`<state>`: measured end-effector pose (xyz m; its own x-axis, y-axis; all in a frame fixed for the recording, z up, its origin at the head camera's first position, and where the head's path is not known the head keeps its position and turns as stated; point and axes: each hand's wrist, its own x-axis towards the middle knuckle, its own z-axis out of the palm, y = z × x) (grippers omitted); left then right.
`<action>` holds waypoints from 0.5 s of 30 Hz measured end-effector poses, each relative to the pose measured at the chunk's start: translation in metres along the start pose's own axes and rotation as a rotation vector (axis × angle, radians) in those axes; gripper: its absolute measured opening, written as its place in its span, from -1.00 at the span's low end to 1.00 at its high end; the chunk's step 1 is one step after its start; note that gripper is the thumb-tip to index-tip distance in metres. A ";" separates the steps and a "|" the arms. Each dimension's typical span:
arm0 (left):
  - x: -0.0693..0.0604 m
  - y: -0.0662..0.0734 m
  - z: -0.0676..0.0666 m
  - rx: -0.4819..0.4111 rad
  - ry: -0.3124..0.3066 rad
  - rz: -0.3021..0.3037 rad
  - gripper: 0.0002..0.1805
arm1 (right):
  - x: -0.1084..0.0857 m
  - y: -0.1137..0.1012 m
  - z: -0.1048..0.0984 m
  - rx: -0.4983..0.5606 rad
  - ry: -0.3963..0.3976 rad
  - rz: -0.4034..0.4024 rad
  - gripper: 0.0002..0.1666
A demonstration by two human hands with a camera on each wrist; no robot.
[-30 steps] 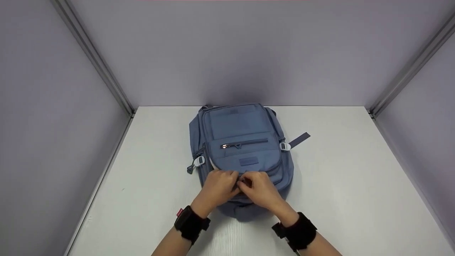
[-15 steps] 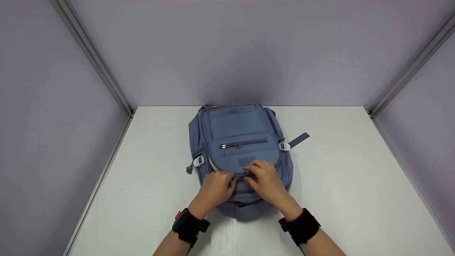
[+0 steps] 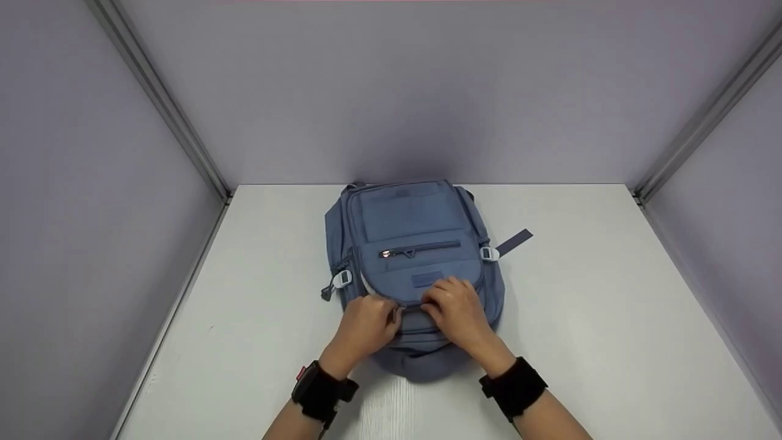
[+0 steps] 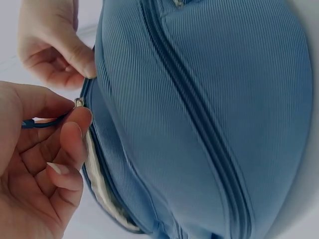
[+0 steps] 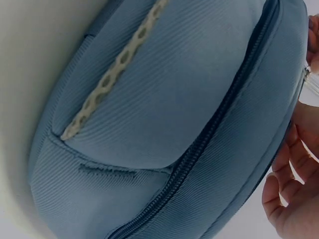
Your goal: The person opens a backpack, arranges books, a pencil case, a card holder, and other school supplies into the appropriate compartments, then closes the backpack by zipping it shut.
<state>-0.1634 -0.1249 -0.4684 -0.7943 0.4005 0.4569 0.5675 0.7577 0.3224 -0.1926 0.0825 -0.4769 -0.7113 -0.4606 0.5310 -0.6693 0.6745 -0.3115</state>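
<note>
A blue backpack (image 3: 406, 214) lies on its back on the white table, its base toward me. My left hand (image 3: 366, 324) pinches the zipper pull (image 4: 79, 102) of the front pocket between thumb and index finger; a dark cord trails from it in the left wrist view. Just right of it, my right hand (image 3: 457, 311) grips the pocket's edge beside the zipper with thumb and fingertips. Left of the pull, the pocket gapes and pale lining (image 4: 105, 191) shows. Partly covered by the hands is the pocket's lower seam.
White buckles (image 3: 343, 278) sit on the backpack's sides, and a dark strap end (image 3: 515, 242) sticks out to the right. A second, horizontal zipper (image 3: 421, 248) crosses the front. Grey panels (image 3: 427, 91) stand behind and on both sides of the table (image 3: 275, 256).
From beside the left hand, my right hand has moved right and up, loosened its fingers, then gripped the pocket's edge. The left hand has shifted slightly left with the zipper pull.
</note>
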 end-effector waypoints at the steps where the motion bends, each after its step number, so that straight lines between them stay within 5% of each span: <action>1: -0.001 -0.002 -0.001 0.000 0.003 -0.004 -0.59 | 0.000 0.000 0.000 -0.001 -0.002 0.004 -0.78; 15: -0.008 -0.025 -0.015 -0.027 0.001 -0.063 -0.54 | -0.001 0.002 -0.001 -0.006 -0.013 0.017 -0.80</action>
<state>-0.1675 -0.1546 -0.4679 -0.8287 0.3517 0.4355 0.5216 0.7675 0.3727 -0.1933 0.0845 -0.4774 -0.7254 -0.4565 0.5152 -0.6557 0.6859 -0.3155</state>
